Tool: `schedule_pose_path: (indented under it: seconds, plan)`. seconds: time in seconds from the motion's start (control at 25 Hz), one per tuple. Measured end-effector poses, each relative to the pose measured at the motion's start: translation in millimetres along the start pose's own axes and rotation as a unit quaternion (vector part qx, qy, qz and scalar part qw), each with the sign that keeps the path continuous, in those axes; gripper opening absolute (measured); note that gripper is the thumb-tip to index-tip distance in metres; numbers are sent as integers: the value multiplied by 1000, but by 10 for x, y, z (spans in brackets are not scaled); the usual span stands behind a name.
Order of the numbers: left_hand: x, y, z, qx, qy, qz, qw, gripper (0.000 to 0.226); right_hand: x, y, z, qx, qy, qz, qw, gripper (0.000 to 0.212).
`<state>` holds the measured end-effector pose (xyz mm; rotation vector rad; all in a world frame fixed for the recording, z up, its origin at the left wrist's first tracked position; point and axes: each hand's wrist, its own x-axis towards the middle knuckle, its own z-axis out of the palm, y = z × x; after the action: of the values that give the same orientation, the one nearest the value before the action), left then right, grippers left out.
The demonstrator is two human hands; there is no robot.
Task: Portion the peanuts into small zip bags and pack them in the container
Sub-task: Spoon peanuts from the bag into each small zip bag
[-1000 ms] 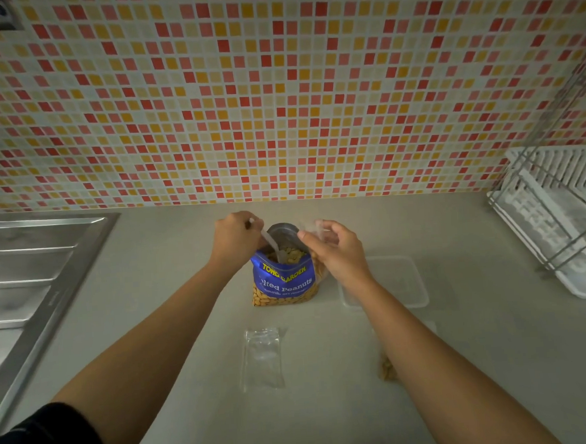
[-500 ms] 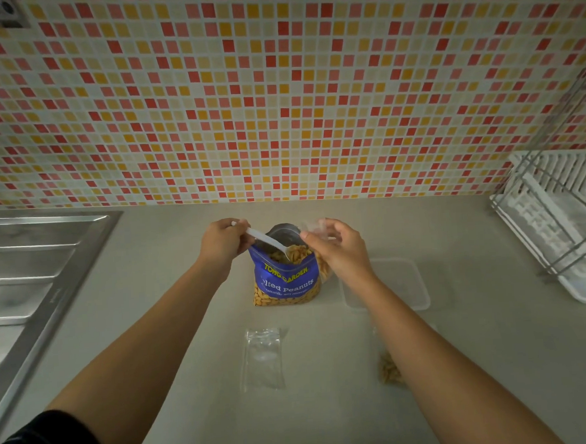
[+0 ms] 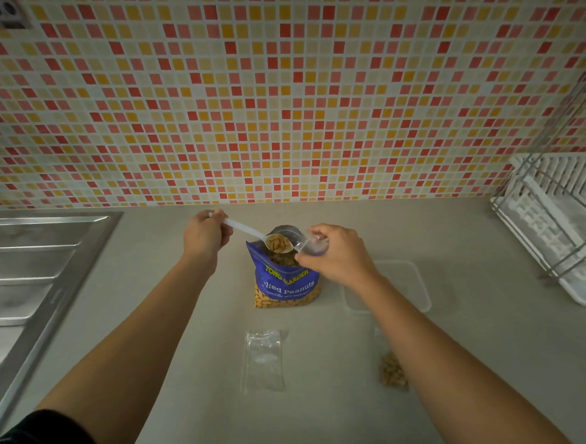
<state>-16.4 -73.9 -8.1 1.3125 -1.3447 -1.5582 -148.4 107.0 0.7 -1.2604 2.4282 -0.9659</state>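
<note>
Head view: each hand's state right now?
Left hand: grips the spoon, loaded with peanuts.
Right hand: pinches a small zip bag at its mouth.

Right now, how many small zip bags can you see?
3: held bag in the right hand; empty bag on the counter; peanut-filled bag partly hidden by the right forearm.
</note>
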Motion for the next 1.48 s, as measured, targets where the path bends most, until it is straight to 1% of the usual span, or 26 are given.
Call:
schedule_pose_path:
  seconds: [0.16, 0.2, 0.28, 0.36, 0.4, 0.44, 0.48, 0.52, 0.56, 0.6, 0.64, 0.68, 0.76, 0.8, 0.84, 0.88, 0.92, 1.04, 1.2, 1.24, 1.28, 1.36, 1.4, 1.44, 1.48]
  plan:
    - [20, 262, 17, -32, -21, 23, 999, 14, -8, -85, 28, -3, 9, -14, 1000, 41]
    - [14, 321, 37, -25, -29, 32, 999, 15, -6, -106, 47, 7, 11, -16, 1000, 40]
    - [-36, 416, 92, 5, -42, 60, 997, 17, -3, -138, 102, 42, 23, -9, 999, 45]
    - [-168, 509, 139, 57, -66, 124, 988, 20, -15, -177, 153, 82, 44, 10, 996, 49]
    - [-272, 560, 152, 97, -84, 186, 974, 20, -23, -192, 179, 102, 58, 20, 993, 49]
    - [-393, 612, 150, 148, -104, 271, 945, 20, -29, -204, 206, 126, 74, 29, 989, 49]
    - [-516, 666, 135, 201, -125, 366, 900, 20, -29, -214, 230, 152, 89, 37, 984, 50]
    - [-611, 713, 113, 243, -145, 454, 845, 21, -26, -224, 249, 173, 100, 42, 979, 52]
    - [-684, 763, 86, 270, -158, 520, 795, 22, -25, -235, 253, 188, 105, 44, 976, 54]
    - [-711, 806, 58, 280, -159, 556, 766, 22, -24, -243, 250, 196, 106, 44, 974, 54]
    - [-712, 843, 29, 272, -149, 565, 765, 21, -26, -247, 235, 203, 107, 42, 973, 53]
    - [-681, 872, -4, 244, -131, 547, 790, 21, -28, -238, 220, 212, 108, 41, 970, 52]
    - [-570, 889, -67, 135, -99, 450, 877, 19, -43, -193, 172, 240, 107, 53, 963, 49]
    - [-495, 854, -90, 78, -84, 392, 913, 17, -51, -162, 139, 256, 104, 65, 959, 47]
    - [-401, 789, -113, 40, -68, 334, 939, 17, -45, -131, 112, 269, 102, 76, 955, 43]
    - [-331, 703, -122, 26, -55, 282, 957, 18, -44, -98, 73, 274, 103, 83, 953, 38]
    - [-283, 585, -115, 38, -49, 239, 969, 19, -47, -71, 27, 273, 106, 84, 953, 34]
    - [-281, 207, -34, 112, -76, 159, 978, 17, -45, -50, -103, 246, 112, 73, 960, 30]
    - [-323, -98, 5, 185, -74, 122, 972, 14, -74, -62, -162, 229, 112, 65, 965, 33]
    - [-327, -126, 3, 209, -75, 118, 968, 16, -82, -57, -167, 228, 111, 65, 965, 33]
    - [-341, -132, 5, 245, -73, 119, 960, 25, -94, -56, -177, 227, 111, 66, 965, 33]
    - [-418, -83, 20, 325, -38, 141, 934, 46, -110, -55, -196, 228, 115, 66, 965, 33]
    - [-489, -39, 34, 335, -8, 174, 926, 48, -110, -53, -206, 230, 118, 67, 964, 33]
    - [-586, 5, 40, 319, 14, 224, 921, 42, -116, -59, -226, 232, 120, 68, 963, 33]
    - [-701, 39, 49, 296, 10, 270, 916, 34, -120, -54, -241, 237, 122, 69, 961, 32]
